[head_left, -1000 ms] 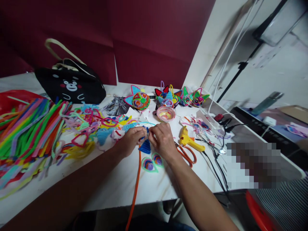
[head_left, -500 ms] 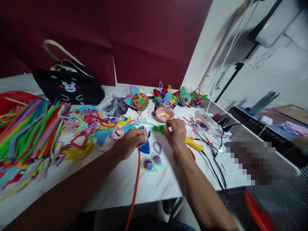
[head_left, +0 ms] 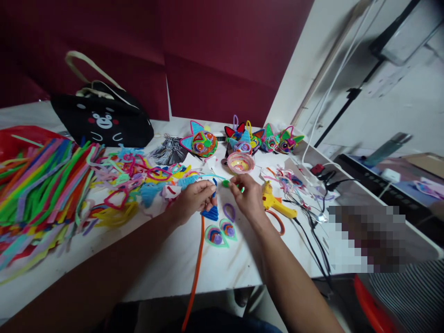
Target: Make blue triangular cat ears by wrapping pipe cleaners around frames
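My left hand is closed in a pinch on a blue pipe cleaner whose end sticks up past the fingertips. Just below those fingers is a blue pipe-cleaner triangle. My right hand has its fingers pinched together beside a green curled pipe-cleaner piece; what they hold is hidden. Between the hands lies a purple loop. Nearer me are two teardrop shapes of coiled pipe cleaner, edged in pale green. An orange pipe cleaner runs from the triangle over the table's front edge.
A yellow glue gun with a black cord lies right of my right hand. Behind stand a pink bowl and several colourful animal-face ornaments. Loose pipe cleaners cover the left side, before a black bag.
My right hand has come down and closer to my left, its fingers now pinched more tightly. The blue pipe cleaner stands up more visibly in my left fingers. The view has shifted slightly.
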{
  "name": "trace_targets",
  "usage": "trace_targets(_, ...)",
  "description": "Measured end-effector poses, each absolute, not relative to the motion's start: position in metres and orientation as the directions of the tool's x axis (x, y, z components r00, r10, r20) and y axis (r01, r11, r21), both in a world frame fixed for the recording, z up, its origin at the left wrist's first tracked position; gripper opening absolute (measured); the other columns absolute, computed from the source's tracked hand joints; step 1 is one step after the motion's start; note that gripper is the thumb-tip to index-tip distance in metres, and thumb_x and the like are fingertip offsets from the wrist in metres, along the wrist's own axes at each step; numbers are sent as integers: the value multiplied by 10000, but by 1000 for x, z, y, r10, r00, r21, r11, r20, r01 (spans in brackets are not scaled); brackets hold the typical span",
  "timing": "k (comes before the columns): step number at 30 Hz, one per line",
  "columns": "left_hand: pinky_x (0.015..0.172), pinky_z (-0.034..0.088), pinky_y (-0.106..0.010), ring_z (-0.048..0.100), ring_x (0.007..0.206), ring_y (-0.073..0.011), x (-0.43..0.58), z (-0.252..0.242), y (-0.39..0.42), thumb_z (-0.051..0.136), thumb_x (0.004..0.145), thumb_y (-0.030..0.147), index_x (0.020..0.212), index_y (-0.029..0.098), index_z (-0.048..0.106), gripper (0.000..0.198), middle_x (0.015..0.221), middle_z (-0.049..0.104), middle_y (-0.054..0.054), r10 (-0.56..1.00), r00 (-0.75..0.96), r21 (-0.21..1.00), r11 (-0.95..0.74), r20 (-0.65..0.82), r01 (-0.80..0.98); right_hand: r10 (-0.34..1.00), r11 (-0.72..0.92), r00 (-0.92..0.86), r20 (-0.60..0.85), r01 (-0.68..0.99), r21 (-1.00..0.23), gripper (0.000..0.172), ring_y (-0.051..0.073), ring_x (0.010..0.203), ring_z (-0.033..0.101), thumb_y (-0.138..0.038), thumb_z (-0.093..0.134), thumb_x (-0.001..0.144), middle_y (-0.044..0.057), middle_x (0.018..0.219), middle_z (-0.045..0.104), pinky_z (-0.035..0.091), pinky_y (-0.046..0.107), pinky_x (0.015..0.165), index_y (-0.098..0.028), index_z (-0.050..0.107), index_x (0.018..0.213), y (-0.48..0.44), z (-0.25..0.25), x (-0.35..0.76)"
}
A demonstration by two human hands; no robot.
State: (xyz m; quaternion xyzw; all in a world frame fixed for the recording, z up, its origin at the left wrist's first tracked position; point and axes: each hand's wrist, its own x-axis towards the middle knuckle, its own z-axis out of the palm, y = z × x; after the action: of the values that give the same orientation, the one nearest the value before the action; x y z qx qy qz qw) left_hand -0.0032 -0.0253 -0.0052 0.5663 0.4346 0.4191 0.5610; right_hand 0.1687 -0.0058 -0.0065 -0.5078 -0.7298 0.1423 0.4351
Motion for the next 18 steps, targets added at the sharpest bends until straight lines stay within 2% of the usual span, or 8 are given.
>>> trace_targets(2, 378, 241, -163, 446, 408, -53, -2, -5, -26, 521, 800, 369, 707, 152, 496, 237, 598, 587, 2, 963, 270, 997, -12, -8, 72, 913, 408, -169, 371, 396, -823, 237, 127, 594, 487, -372, 506, 830, 8, 677, 582, 364, 241, 557, -173, 629, 798, -8, -7, 160)
trace_targets(6, 406, 294, -171, 450, 430, -60, 1, -4, -28, 543, 759, 313, 737, 153, 516, 164, 593, 585, 9, 966, 258, 988, -55, 15, 147, 940, 305, -209, 271, 154, -940, 242, 94, 521, 413, -397, 577, 751, -25, 599, 524, 325, 222, 497, -158, 611, 735, -9, -8, 150)
trace_targets(8, 419, 321, -179, 457, 442, -66, 1, -4, -29, 538, 740, 270, 757, 153, 527, 119, 598, 588, 12, 972, 234, 980, -80, 36, 181, 947, 286, -192, 257, 143, -947, 194, 85, 499, 391, -351, 586, 723, -34, 576, 506, 308, 217, 481, -158, 593, 702, -9, -8, 150)
trace_targets(12, 453, 374, -195, 487, 468, -82, 0, -8, -29, 517, 736, 244, 769, 157, 541, 96, 600, 595, 14, 969, 219, 947, -171, 112, 271, 946, 324, -113, 304, 299, -898, 96, 81, 488, 390, -250, 578, 681, -46, 529, 480, 293, 212, 479, -166, 585, 635, -10, -8, 153)
trace_targets(14, 462, 386, -199, 499, 472, -89, -1, -10, -29, 518, 747, 256, 773, 164, 545, 100, 599, 602, 15, 965, 212, 925, -215, 153, 312, 948, 316, -67, 311, 302, -900, 95, 79, 483, 388, -233, 580, 671, -47, 513, 472, 286, 212, 473, -165, 587, 606, -11, -8, 152)
trace_targets(16, 467, 395, -203, 506, 473, -94, -1, -10, -29, 529, 756, 271, 778, 168, 549, 107, 603, 611, 14, 965, 195, 912, -236, 178, 336, 967, 253, -36, 251, 180, -951, 123, 75, 456, 370, -248, 594, 668, -50, 486, 455, 272, 214, 450, -162, 583, 582, -12, -8, 150)
trace_targets(18, 467, 401, -207, 508, 466, -97, -1, -10, -29, 537, 763, 288, 779, 170, 549, 119, 607, 619, 12, 965, 184, 912, -242, 189, 332, 988, 144, -45, 145, -16, -989, 151, 73, 428, 361, -270, 618, 656, -52, 461, 451, 266, 216, 428, -161, 572, 562, -12, -6, 148)
